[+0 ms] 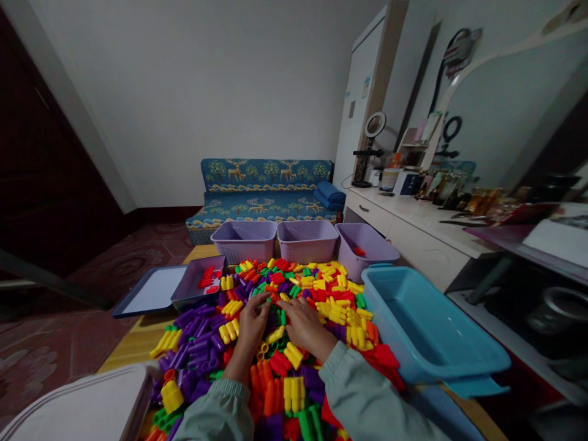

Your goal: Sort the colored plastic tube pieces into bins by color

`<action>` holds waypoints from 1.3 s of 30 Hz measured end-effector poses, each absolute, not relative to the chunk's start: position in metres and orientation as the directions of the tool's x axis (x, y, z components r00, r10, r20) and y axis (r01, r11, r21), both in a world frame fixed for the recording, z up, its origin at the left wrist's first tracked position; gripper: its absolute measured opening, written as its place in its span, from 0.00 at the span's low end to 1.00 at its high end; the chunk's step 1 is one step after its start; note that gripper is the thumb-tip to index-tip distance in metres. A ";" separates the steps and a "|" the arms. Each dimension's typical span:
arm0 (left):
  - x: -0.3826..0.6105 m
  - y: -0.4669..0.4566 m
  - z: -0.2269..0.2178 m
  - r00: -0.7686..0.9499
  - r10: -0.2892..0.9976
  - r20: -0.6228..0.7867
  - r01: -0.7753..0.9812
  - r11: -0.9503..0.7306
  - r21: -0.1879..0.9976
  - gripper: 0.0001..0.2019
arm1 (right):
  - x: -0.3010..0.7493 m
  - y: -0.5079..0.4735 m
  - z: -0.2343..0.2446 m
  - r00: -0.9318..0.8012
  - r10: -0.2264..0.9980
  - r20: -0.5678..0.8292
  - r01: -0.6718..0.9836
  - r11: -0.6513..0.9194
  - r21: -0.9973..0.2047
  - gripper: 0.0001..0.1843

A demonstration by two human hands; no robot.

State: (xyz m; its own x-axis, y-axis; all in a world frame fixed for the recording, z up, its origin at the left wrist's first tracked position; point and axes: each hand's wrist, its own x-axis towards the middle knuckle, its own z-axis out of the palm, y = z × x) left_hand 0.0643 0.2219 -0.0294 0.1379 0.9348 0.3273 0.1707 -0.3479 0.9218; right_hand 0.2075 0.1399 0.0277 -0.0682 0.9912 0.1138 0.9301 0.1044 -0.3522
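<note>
A big heap of plastic tube blocks (294,318) in yellow, purple, red, green and orange covers the low wooden table. Both of my hands rest in the middle of the heap. My left hand (252,323) has its fingers curled down into the blocks near some red and green pieces. My right hand (304,321) lies beside it, fingers bent into the pile by a yellow piece. What the fingertips grip is hidden among the blocks. Grey-green sleeves cover both forearms.
Three purple bins (245,240) (307,239) (367,245) line the table's far edge; the right one holds a red piece. A small purple tray (195,288) with red pieces and a dark flat lid (147,291) sit left. A blue tub (427,331) stands right. A sofa (261,196) is behind.
</note>
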 end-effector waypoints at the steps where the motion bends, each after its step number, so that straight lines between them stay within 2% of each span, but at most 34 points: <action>1: 0.065 0.221 -0.027 0.144 0.928 0.344 0.179 -0.367 0.913 0.15 | 0.209 0.142 0.027 -0.061 0.991 0.122 0.928 0.101 -0.358 0.31; 6: 0.055 0.220 -0.004 0.199 0.921 0.335 0.243 -0.378 0.893 0.16 | 0.220 0.151 0.025 0.035 0.987 0.155 0.882 0.043 -0.470 0.17; 8: 0.045 0.222 0.007 0.274 0.916 0.293 0.374 -0.382 0.845 0.16 | 0.226 0.152 0.025 0.054 0.985 0.161 0.864 0.035 -0.502 0.15; 10: 0.033 0.224 0.015 0.359 0.902 0.239 0.540 -0.410 0.735 0.16 | 0.231 0.153 0.025 0.061 0.987 0.148 0.858 0.024 -0.513 0.15; 12: 0.026 0.227 0.020 0.416 0.890 0.186 0.661 -0.436 0.611 0.17 | 0.234 0.155 0.025 0.060 0.991 0.121 0.861 0.010 -0.508 0.14; 15: 0.025 0.231 0.020 0.450 0.882 0.142 0.748 -0.459 0.479 0.20 | 0.233 0.161 0.028 0.052 0.991 0.127 0.881 0.014 -0.473 0.13; 19: 0.036 0.238 0.021 0.500 0.851 0.161 0.762 -0.521 0.384 0.26 | 0.220 0.167 0.035 -0.017 0.989 0.149 0.904 0.079 -0.419 0.14; 22: 0.045 0.242 0.028 0.498 0.854 0.153 0.788 -0.519 0.330 0.30 | 0.208 0.168 0.038 -0.098 0.987 0.125 0.918 0.138 -0.373 0.21; 25: 0.049 0.243 0.036 0.506 0.857 0.095 0.800 -0.508 0.319 0.30 | 0.201 0.168 0.040 -0.118 0.992 0.054 0.941 0.129 -0.313 0.29; 30: 0.052 0.240 0.036 0.518 0.851 0.089 0.792 -0.516 0.326 0.23 | 0.197 0.170 0.041 -0.129 0.991 -0.024 0.944 0.116 -0.308 0.31; 35: 0.052 0.235 0.019 0.477 0.873 0.103 0.795 -0.478 0.373 0.17 | 0.195 0.172 0.031 -0.060 0.993 0.100 0.887 0.099 -0.450 0.31; 39: 0.050 0.229 0.009 0.367 0.915 0.169 0.777 -0.401 0.486 0.13 | 0.196 0.173 0.018 0.069 0.973 0.221 0.735 0.100 -0.671 0.24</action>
State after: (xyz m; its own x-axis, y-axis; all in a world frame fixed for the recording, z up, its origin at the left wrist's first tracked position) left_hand 0.0498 0.2294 0.0089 0.3668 0.9149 0.1688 0.7767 -0.4010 0.4857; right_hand 0.1963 0.1727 0.0182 0.0694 0.9729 0.2206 0.7350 0.0996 -0.6707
